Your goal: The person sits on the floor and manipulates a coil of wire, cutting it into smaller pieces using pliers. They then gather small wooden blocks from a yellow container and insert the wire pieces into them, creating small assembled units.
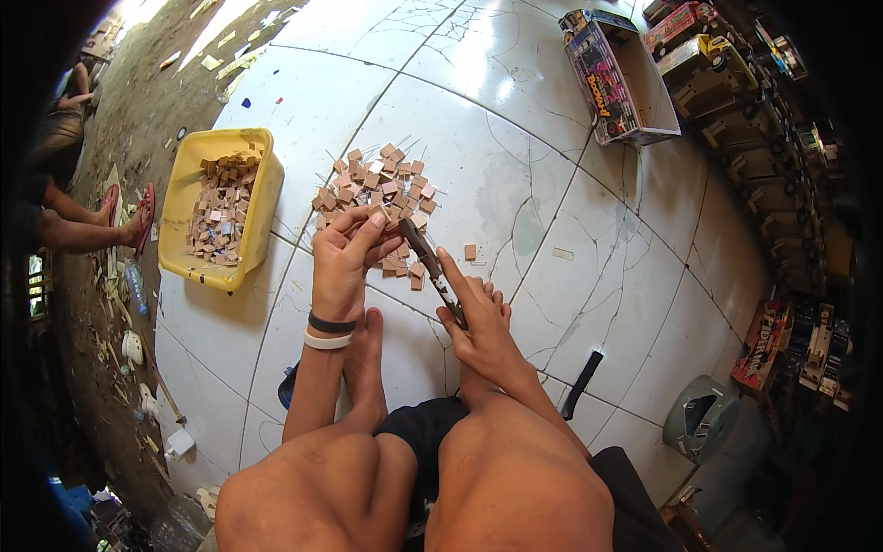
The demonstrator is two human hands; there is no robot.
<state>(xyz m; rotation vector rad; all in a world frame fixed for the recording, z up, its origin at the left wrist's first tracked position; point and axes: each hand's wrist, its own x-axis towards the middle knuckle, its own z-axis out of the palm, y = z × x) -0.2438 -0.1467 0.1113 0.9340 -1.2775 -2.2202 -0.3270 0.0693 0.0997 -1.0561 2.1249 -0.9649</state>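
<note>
My left hand (348,258) is closed, pinching a small wooden block (378,213) between thumb and fingers. My right hand (483,336) grips a long dark tool (423,250); its exact kind is hard to make out. The tool's far end comes right up beside the pinched block; whether they touch I cannot tell. Just beyond my hands lies a loose heap of small wooden blocks (391,175), several with thin pins sticking out. One loose block (470,252) lies apart, to the right of the heap.
A yellow tub (264,216) of similar blocks stands at left. An open printed box (635,87) is at far right, near rows of toy trucks (736,124). A black strip (581,385) lies on the cracked white tiles. Another person's legs (92,225) show at left.
</note>
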